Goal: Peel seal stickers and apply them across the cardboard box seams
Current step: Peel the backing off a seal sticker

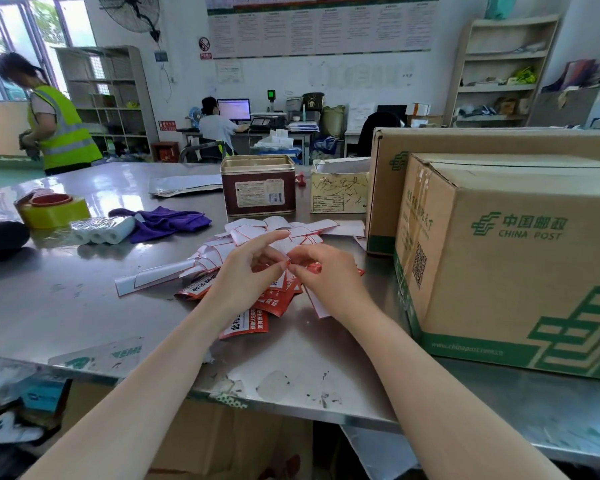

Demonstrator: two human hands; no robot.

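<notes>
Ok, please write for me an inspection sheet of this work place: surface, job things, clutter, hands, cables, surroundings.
Surface: steel table, torn label scraps at its near edge.
Job's things: red seal stickers; white backing papers; China Post box at right.
Clutter: tape roll, purple cloth, tin, film rolls.
Hands: left hand and right hand pinch one sticker between them.
Cables: nothing seen on the table.
Surroundings: shelves, wall fan, two people farther back.

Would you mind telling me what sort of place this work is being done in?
Probably a postal sorting office: China Post cartons on a steel table, red seal stickers, packing tape.
</notes>
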